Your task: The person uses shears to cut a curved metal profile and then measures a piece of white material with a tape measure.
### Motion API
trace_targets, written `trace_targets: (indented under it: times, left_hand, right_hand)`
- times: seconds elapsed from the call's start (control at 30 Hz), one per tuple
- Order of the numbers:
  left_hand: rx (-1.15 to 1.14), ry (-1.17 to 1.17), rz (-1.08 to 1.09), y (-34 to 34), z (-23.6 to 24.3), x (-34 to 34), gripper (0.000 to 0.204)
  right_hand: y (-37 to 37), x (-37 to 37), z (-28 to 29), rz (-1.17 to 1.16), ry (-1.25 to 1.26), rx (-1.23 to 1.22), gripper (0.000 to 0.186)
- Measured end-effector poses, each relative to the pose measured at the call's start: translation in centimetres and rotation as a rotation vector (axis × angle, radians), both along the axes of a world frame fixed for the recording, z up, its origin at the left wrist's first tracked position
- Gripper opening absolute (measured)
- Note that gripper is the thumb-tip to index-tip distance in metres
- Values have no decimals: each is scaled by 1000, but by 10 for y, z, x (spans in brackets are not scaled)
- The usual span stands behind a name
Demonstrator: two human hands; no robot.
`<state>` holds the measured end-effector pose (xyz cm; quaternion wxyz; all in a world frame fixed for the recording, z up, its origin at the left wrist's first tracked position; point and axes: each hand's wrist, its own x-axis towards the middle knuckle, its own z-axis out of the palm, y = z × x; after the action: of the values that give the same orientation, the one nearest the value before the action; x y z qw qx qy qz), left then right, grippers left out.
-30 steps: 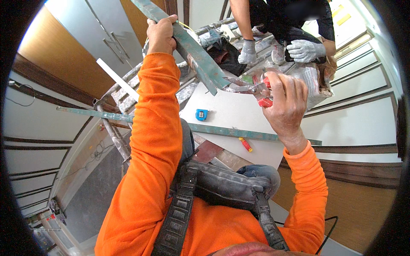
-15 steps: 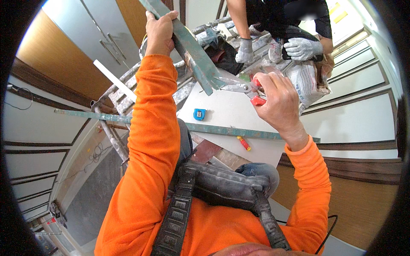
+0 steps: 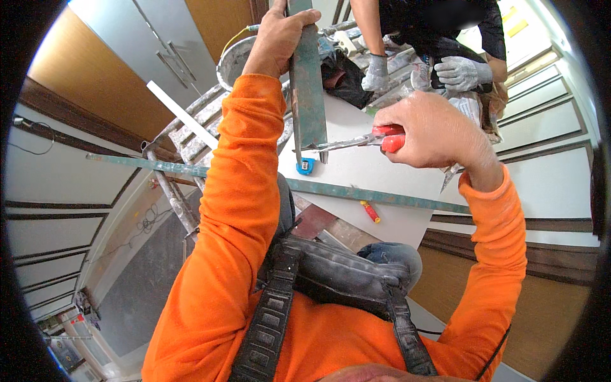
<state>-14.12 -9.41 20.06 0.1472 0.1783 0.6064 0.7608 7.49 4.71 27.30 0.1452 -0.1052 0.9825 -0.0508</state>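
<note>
- The left hand [image 3: 278, 41] clamps the green metal channel [image 3: 309, 95] high up, thumb across its face.
- The right hand [image 3: 439, 130] grips red-handled snips [image 3: 359, 141], blades at the channel's lower end.
- Blue tape measure [image 3: 305, 166] near the white board's [image 3: 375, 175] left edge; label too small to read.
- Channel's top cut off, most fingertips hidden.

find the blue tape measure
Near the middle of the head view, the tape measure lies on the white board, just below the end of the metal strip in the left hand, left of the red-and-yellow tool.
</note>
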Motion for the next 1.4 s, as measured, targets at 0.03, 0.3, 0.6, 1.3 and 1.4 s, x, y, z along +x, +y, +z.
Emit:
trace_targets:
  times: [0.03,0.3,0.6,1.3,1.4]
  left_hand:
    - [-2,-25,-17,1,0,1,85]
    - [39,-113,-230,-5,-29,-26,28]
    - [298,-492,-96,-12,-43,-76,24]
    - [265,-430,-12,-46,12,-51,31]
    - [193,-293,133,-44,20,-34,32]
  right_hand:
    - [0,-7,6,12,-56,-5,27]
    - [12,-14,3,65,-24,-295,25]
    - [0,-3,-45,-155,1085,-225,32]
    - [-27,-47,1,93,1389,-84,47]
    - [-13,-41,-23,-235,980,-318,37]
